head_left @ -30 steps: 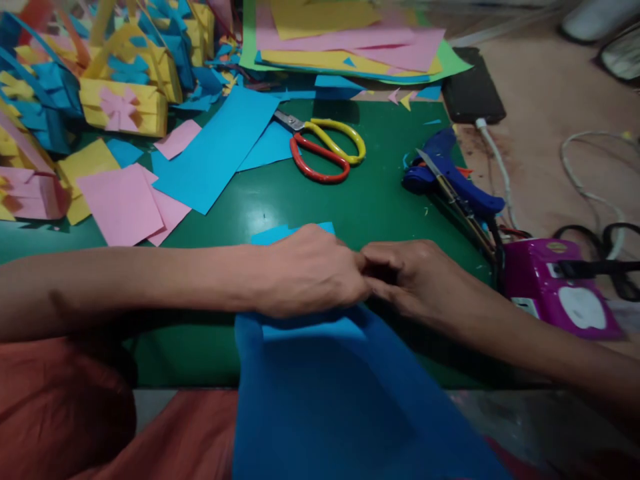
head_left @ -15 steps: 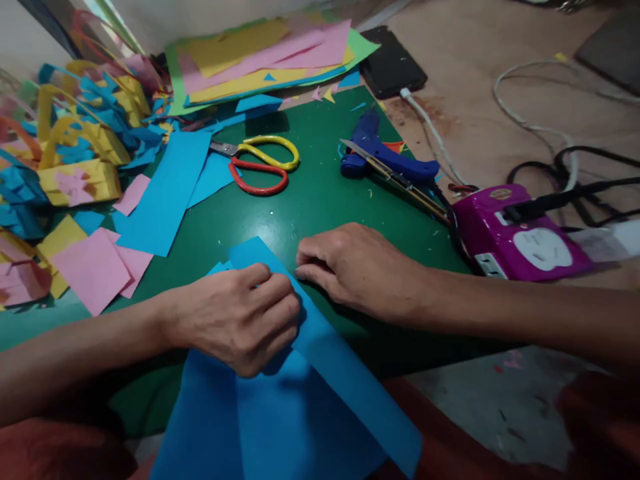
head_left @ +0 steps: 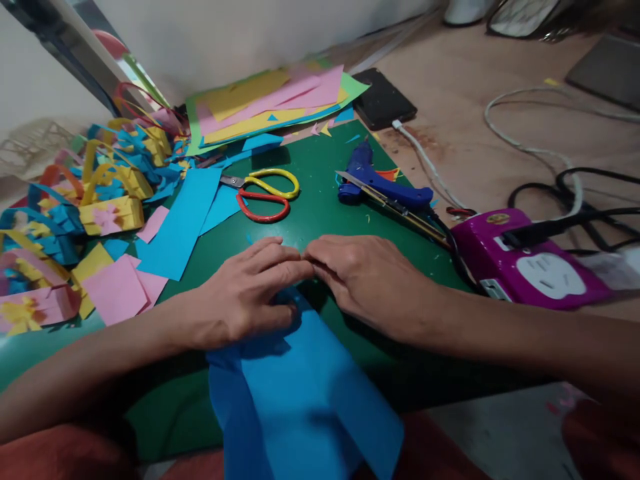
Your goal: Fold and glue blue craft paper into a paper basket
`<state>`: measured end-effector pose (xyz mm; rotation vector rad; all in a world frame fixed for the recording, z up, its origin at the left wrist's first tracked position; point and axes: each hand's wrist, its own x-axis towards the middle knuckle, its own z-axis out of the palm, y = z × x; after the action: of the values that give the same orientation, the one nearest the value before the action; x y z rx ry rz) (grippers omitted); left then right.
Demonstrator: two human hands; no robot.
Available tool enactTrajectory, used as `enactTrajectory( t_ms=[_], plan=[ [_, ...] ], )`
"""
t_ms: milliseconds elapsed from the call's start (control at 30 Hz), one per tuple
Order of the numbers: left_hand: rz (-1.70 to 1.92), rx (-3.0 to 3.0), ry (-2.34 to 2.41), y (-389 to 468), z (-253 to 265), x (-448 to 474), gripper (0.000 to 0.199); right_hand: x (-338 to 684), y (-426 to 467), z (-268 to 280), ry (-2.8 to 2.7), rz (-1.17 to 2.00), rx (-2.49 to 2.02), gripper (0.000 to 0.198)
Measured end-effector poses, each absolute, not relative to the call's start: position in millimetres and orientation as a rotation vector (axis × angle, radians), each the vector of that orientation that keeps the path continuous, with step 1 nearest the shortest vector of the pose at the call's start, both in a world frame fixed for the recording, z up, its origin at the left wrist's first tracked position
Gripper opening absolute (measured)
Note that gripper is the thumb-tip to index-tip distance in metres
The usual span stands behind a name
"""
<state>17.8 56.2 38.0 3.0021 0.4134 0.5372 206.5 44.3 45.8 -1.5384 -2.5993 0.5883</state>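
In the head view, a large folded sheet of bright blue paper is partly covered by the left hand, its lower part being spread below that hand toward the front edge of a glossy green work surface. The left hand is laid palm down over the paper, its fingers stretched and kept close together. The right hand is narrowed, fingers bent toward the thumb, and its fingertips are met by those of the left; whether paper is pinched there cannot be told.

Well to the left of the left hand, small handled paper baskets are crowded together. Among them a yellow box-shaped paper basket is trimmed with a pink bow, and a pink box-shaped paper basket with a yellow one; their insides cannot be seen.

Nearer the left hand, overlapping pink paper squares and a blue paper rectangle are laid out. Beyond the left hand, metal scissors with red and yellow handles are placed. Beyond the right hand, a blue plastic glue gun is seen, and to its right a purple plastic socket box, into which a black plug is fitted.
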Motion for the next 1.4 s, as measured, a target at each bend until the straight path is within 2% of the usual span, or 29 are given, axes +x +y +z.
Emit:
enactTrajectory(
  t_ms=[100,300,433,533,633,833,933,1033,1133,1333,1400],
  plan=[
    [0.425,2.926,0.386,62.0,39.8,17.1,0.017,207.7,44.3,47.4,-2.599,0.473,-1.554,0.015],
    [0.501,3.177,0.315,63.2,40.6,22.4,0.025,206.3,43.3,54.7,-2.739,0.23,-1.619,0.013],
    [0.354,3.157,0.241,62.8,39.3,23.3,0.026,207.7,44.9,54.3,-2.746,0.202,-1.62,0.013],
    [0.413,3.153,0.232,62.2,42.1,22.4,0.021,208.5,46.7,51.5,-2.696,0.295,-1.54,0.018],
    [0.515,3.128,0.404,61.3,48.0,17.1,0.02,209.0,46.5,48.7,-2.63,0.407,-1.457,0.021],
    [0.508,2.712,1.11,75.9,46.0,-7.3,0.051,211.5,41.5,47.5,-2.558,0.549,-1.279,0.024],
    [0.448,2.476,1.177,86.6,38.6,-14.3,0.043,209.4,34.3,50.7,-2.553,0.539,-1.257,0.032],
    [0.415,2.326,1.156,91.4,32.9,-12.6,0.037,205.7,26.6,53.1,-2.633,0.463,-1.256,0.03],
    [0.377,2.28,1.147,92.4,27.4,-7.1,0.039,205.5,25.4,51.9,-2.71,0.426,-1.307,0.022],
    [0.472,2.295,1.174,92.7,24.3,-3.7,0.046,217.7,34.6,48.0,-2.621,0.542,-1.495,0.035],
    [0.524,2.365,1.26,89.6,32.3,-4.5,0.028,221.1,35.2,48.4,-2.573,0.635,-1.522,0.038]
  ],
)
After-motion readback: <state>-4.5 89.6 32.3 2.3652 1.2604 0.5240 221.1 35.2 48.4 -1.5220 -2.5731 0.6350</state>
